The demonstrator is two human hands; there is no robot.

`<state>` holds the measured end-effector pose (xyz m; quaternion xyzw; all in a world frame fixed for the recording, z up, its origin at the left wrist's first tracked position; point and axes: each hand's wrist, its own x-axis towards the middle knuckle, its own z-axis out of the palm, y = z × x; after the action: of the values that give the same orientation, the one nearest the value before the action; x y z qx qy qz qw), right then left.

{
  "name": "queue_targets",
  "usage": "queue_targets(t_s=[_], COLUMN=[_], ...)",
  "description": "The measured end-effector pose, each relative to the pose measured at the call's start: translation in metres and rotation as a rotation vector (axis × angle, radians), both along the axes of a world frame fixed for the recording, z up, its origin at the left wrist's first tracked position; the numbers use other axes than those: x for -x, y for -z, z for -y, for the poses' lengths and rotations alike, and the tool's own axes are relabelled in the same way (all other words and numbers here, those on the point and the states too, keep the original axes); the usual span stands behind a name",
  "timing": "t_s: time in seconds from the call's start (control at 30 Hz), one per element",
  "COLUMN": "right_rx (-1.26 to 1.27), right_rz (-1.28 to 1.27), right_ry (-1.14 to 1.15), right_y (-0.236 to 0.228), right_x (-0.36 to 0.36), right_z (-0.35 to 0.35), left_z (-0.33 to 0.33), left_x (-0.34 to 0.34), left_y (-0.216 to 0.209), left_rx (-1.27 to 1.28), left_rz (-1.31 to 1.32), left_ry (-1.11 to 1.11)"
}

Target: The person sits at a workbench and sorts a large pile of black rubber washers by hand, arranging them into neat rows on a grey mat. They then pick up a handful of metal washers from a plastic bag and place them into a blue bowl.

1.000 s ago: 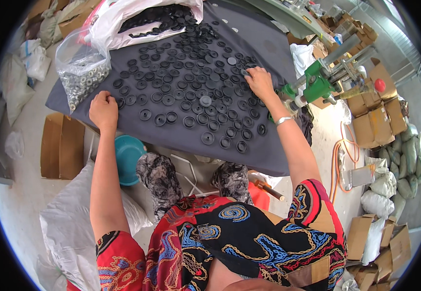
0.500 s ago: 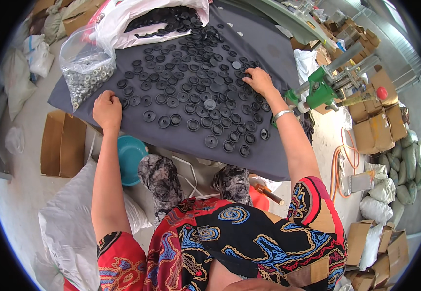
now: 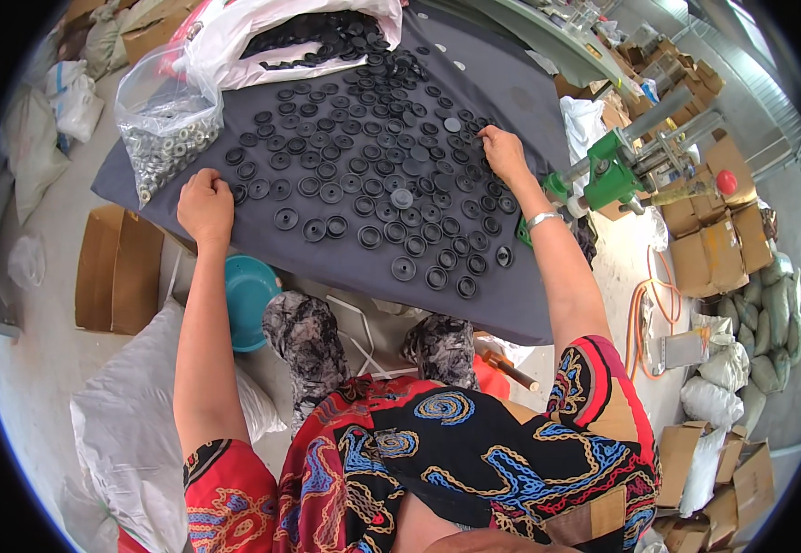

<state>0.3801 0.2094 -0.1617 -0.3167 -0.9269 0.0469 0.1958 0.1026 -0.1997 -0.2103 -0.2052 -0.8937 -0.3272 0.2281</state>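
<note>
Many black round caps (image 3: pixel 369 237), each with a raised rim and a small hub, lie spread over a dark grey cloth on the table (image 3: pixel 327 267). My right hand (image 3: pixel 506 155) is at the right edge of the spread, its fingers drawn together and down at the caps there; what they pinch is hidden. My left hand (image 3: pixel 205 210) is curled closed over the table's left front edge, beside the leftmost caps; its fingertips and anything in them do not show. A paler grey disc (image 3: pixel 401 198) lies on the caps near the middle.
At the back, a white sack (image 3: pixel 230 69) lies open with more black caps. A clear bag (image 3: pixel 165 138) of small pale rings stands at the table's left. A green hand press (image 3: pixel 611 170) is at the right. A teal basin (image 3: pixel 251 309) and a cardboard box (image 3: pixel 119 272) stand below.
My right hand has moved slightly right and away from me, along the right edge of the caps. My left hand has hardly moved.
</note>
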Motion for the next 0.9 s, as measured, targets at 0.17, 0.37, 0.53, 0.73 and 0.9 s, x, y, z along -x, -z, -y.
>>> queue_targets(t_s=[0.17, 0.37, 0.53, 0.73, 0.9], right_rx=[-0.063, -0.166, -0.103, -0.226, -0.249], right_rz=[0.038, -0.012, 0.059, 0.225, 0.075], right_ry=[-0.095, -0.099, -0.092, -0.01, -0.052], right_y=[0.014, 0.006, -0.002, 0.003, 0.005], right_x=[-0.003, 0.014, 0.05, 0.069, 0.064], right_z=[-0.006, 0.001, 0.008, -0.001, -0.021], left_z=[-0.001, 0.001, -0.001, -0.001, -0.002], left_x=[0.001, 0.001, 0.001, 0.001, 0.002], left_y=[0.003, 0.003, 0.002, 0.004, 0.005], left_rx=[-0.008, -0.013, -0.039, -0.055, -0.077], left_rz=[-0.034, -0.022, -0.059, -0.077, -0.092], left_ry=[0.015, 0.003, 0.005, 0.005, 0.02])
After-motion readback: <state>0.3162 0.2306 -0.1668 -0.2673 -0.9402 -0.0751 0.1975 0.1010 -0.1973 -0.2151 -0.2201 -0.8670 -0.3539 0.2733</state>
